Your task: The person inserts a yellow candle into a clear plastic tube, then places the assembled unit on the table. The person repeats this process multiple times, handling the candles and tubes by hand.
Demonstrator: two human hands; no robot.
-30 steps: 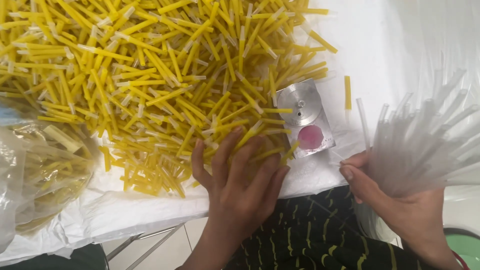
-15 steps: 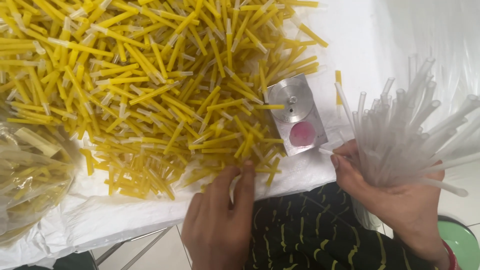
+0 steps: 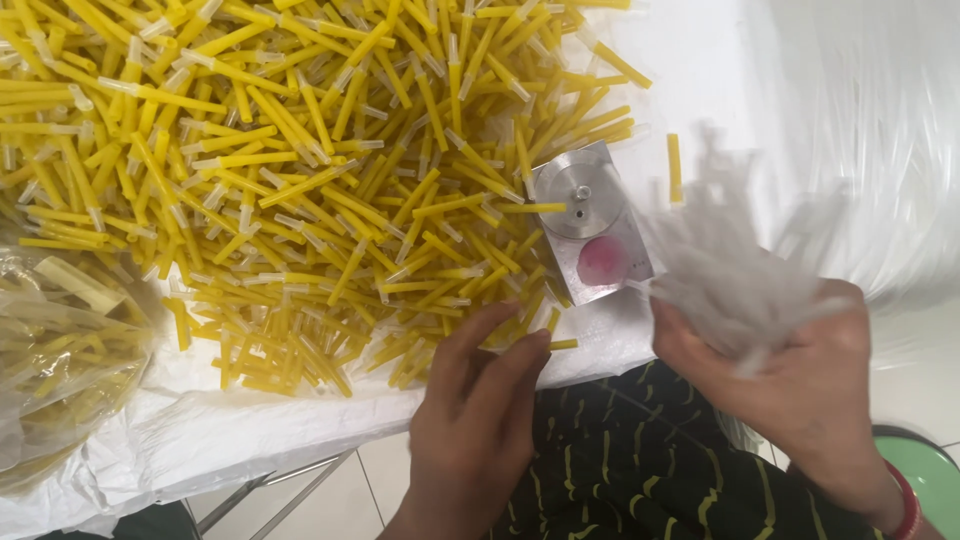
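Note:
A big heap of short yellow tubes with clear tips [image 3: 300, 170] covers the white sheet [image 3: 250, 420] on the table. My left hand [image 3: 480, 400] lies at the heap's near edge, fingers stretched out and touching the nearest yellow pieces; whether it holds one I cannot tell. My right hand [image 3: 790, 380] grips a blurred bundle of clear plastic tubes [image 3: 730, 260] fanned upward. Between the hands sits a small metal block [image 3: 590, 225] with a round socket and a pink spot, a clear tube's tip at its lower right corner.
A clear plastic bag with yellow pieces [image 3: 60, 350] lies at the left edge. White plastic sheeting [image 3: 860, 120] rises at the right. A green round stool top [image 3: 925, 480] shows bottom right, a metal table frame [image 3: 270, 490] and tiled floor below.
My left hand drew back from the heap, then reached forward again to its near edge. My right hand shifted the clear bundle slightly left and it is now blurred by motion.

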